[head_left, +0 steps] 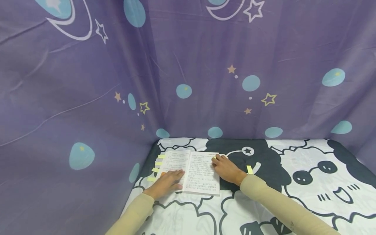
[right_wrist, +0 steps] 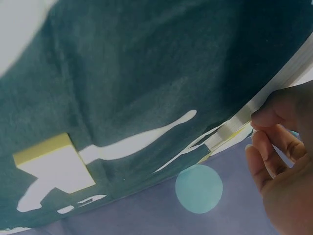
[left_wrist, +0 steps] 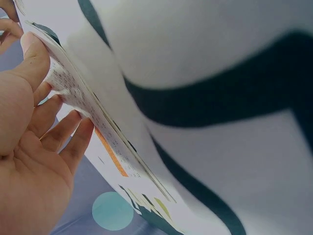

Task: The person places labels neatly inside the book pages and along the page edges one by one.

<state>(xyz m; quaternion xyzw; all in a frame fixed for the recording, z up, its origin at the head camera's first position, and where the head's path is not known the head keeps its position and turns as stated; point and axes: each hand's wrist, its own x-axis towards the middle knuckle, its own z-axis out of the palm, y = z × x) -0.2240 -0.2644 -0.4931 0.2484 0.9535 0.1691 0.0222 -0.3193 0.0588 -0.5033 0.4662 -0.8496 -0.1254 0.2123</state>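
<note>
An open book point(head_left: 202, 173) with printed pages lies on the patterned cloth, pale yellow tabs point(head_left: 158, 163) sticking out along its left edge. My left hand point(head_left: 168, 183) rests on the left page with its fingers fairly straight, beside an orange patch point(left_wrist: 111, 152) on that page. At the upper right edge of the book, my right hand point(head_left: 226, 168) has curled fingers and pinches the page edge between thumb and fingertips. In the right wrist view the thumb and index fingertip of that hand point(right_wrist: 286, 152) meet at the book's edge.
A small yellow sticky-note pad point(head_left: 249, 169) lies on the cloth point(head_left: 188, 218) near my right wrist. Purple curtains point(head_left: 205, 65) with moons, stars and dots hang behind and to the left of the cloth-covered surface.
</note>
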